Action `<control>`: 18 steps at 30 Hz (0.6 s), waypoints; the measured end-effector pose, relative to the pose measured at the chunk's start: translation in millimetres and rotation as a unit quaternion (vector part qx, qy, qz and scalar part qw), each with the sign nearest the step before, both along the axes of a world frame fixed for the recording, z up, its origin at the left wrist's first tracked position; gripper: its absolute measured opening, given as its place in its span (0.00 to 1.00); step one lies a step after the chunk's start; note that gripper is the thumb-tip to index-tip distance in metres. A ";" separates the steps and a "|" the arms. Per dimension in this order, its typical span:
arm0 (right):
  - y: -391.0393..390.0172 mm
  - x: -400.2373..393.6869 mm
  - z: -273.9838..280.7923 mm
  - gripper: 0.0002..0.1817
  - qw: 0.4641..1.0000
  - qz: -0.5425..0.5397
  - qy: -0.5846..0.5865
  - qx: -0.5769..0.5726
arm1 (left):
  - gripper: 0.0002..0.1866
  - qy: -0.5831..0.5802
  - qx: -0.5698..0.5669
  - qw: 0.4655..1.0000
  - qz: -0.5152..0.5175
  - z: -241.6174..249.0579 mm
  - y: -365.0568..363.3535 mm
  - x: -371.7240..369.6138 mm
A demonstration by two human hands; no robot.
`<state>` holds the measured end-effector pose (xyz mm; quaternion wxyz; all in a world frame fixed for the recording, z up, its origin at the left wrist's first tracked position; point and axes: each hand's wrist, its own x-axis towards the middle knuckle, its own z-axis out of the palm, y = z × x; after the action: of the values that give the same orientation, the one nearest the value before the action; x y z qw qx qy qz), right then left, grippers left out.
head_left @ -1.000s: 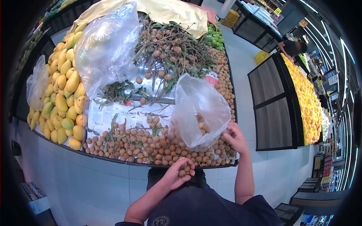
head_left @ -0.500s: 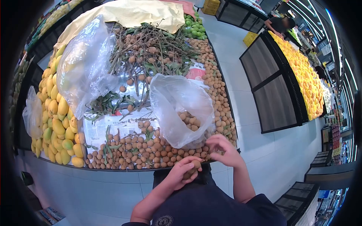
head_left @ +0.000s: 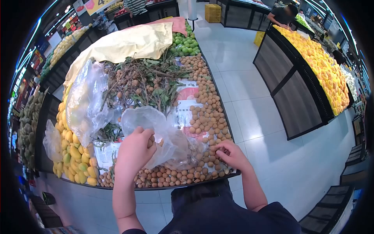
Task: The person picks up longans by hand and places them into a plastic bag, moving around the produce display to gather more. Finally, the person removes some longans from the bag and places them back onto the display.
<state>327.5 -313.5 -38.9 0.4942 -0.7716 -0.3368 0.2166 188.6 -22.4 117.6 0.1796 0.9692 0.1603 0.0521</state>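
Observation:
Longans [head_left: 167, 175], small round brown fruits, lie along the front and right edges of the stall. A clear plastic bag [head_left: 159, 136] rests on them, its mouth tilted to the left, with longans showing through its lower right part. My left hand [head_left: 134, 150] is at the bag's mouth, fingers curled around longans [head_left: 151, 141] that partly show past the fingertips. At the right front corner, my right hand [head_left: 232, 156] reaches into the loose fruit. Its thumb and bent fingers close about a longan, mostly hidden.
Leafy longan branches [head_left: 136, 82] lie behind the bag. Yellow mangoes [head_left: 78, 160] are piled at left beside another plastic bag [head_left: 83, 105]. Green fruits [head_left: 185, 45] and a cream cloth [head_left: 120, 43] are at the back. A stand of yellow-orange fruit [head_left: 311, 58] is across the aisle, a person [head_left: 283, 16] behind it.
My left hand has moved from the front edge, forward and left, to the bag's mouth with its longans. My right hand now touches the loose fruit. The bag's mouth has tipped left. The view has shifted.

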 end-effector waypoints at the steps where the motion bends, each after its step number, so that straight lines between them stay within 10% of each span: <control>1: -6.9 3.3 -0.9 0.10 1.000 0.006 0.013 0.002 | 0.11 0.066 0.048 0.997 0.007 -7.4 0.7 11.0; 5: -35.4 19.9 -24.7 0.10 0.998 0.006 0.054 0.037 | 0.10 0.170 0.163 0.972 -0.002 -41.4 8.3 27.0; 14: -0.3 59.6 -23.3 0.11 0.998 0.034 -0.044 -0.005 | 0.19 0.084 0.002 0.996 0.024 -7.7 -33.7 -6.1; 18: 47.4 56.9 -45.3 0.13 0.964 0.068 -0.220 -0.130 | 0.12 -0.183 -0.109 0.975 0.068 -37.4 -52.1 -73.5</control>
<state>384.4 -266.1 -84.2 0.2874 -0.8333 -0.4576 0.1168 115.0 -74.5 80.1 0.3062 0.9048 0.1948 0.2228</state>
